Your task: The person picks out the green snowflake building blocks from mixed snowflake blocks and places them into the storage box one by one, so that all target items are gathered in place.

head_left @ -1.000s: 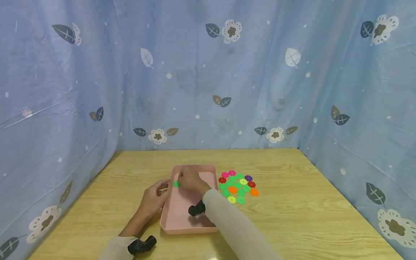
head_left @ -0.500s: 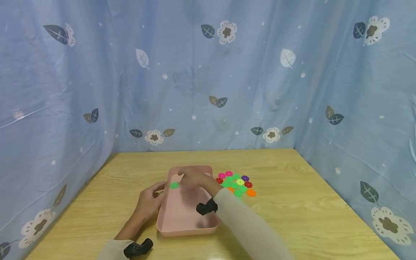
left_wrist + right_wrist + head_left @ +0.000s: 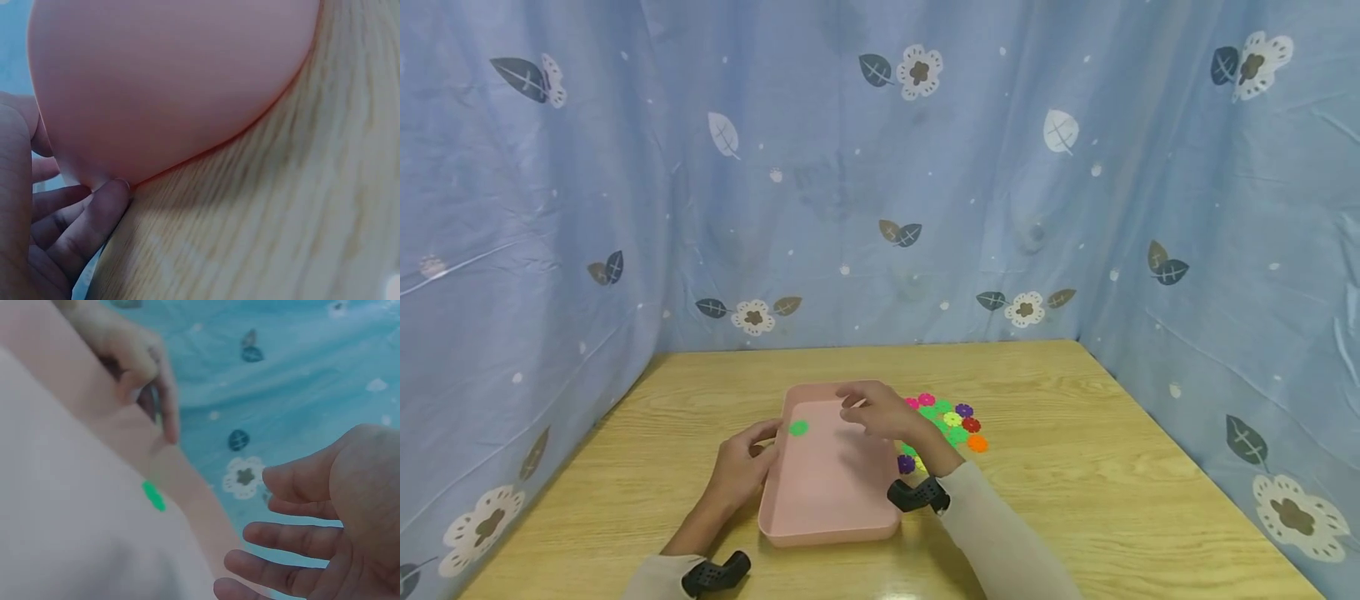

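Note:
A pink rectangular tray [image 3: 827, 483] stands on the table, one green flower-shaped plastic disc [image 3: 798, 427] lying inside near its far left side. My left hand [image 3: 739, 471] rests against the tray's left wall from outside; in the left wrist view its fingertips [image 3: 115, 190] touch the tray's outer wall low by the tabletop. Over the tray's far right part is my right hand [image 3: 883, 412], fingers loosely bent and apart, holding nothing. The right wrist view shows its palm and spread fingers [image 3: 281, 540] bare, with the green disc [image 3: 154, 496] beyond in the tray.
Just right of the tray lies a loose group of flower-shaped discs [image 3: 957, 435] in green, pink, red, orange, yellow and purple, partly hidden behind my right hand and wrist. A blue patterned curtain [image 3: 880, 167] encloses the wooden table [image 3: 1060, 483] at the back and sides.
My right hand has let go of the green disc, which stays in the tray, and has drawn back to the right with its fingers opening. The left hand keeps its place at the tray.

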The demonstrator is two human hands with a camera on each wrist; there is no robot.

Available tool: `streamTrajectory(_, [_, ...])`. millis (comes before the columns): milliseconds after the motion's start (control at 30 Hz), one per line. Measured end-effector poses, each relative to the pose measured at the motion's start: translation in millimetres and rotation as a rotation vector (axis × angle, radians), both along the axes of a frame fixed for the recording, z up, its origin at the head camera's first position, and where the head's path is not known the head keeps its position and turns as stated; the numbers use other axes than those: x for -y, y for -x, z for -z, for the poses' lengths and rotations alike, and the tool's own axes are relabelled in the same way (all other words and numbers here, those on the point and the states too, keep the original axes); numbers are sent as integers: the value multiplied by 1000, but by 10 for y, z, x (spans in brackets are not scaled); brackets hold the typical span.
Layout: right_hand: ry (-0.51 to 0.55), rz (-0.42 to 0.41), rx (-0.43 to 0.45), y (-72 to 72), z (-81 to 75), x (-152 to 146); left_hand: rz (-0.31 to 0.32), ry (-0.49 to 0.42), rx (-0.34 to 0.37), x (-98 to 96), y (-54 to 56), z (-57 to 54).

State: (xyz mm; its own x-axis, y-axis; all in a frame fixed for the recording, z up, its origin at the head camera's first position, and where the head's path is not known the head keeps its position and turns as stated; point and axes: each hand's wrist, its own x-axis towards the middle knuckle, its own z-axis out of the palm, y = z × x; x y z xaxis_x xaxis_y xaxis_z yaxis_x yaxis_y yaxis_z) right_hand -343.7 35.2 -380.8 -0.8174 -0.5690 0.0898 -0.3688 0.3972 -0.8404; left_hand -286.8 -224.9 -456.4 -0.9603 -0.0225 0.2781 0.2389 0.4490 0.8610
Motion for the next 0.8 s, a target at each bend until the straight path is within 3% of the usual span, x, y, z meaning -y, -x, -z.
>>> streamTrajectory(167, [35, 37, 1, -40, -16, -99, 8, 3, 20, 1, -3, -4])
streamTrajectory(533, [295, 237, -170, 50, 55, -431, 27, 12, 16, 9, 20, -35])
streamTrajectory(800, [259, 463, -137, 252, 264, -700, 21, 24, 7, 22, 16, -15])
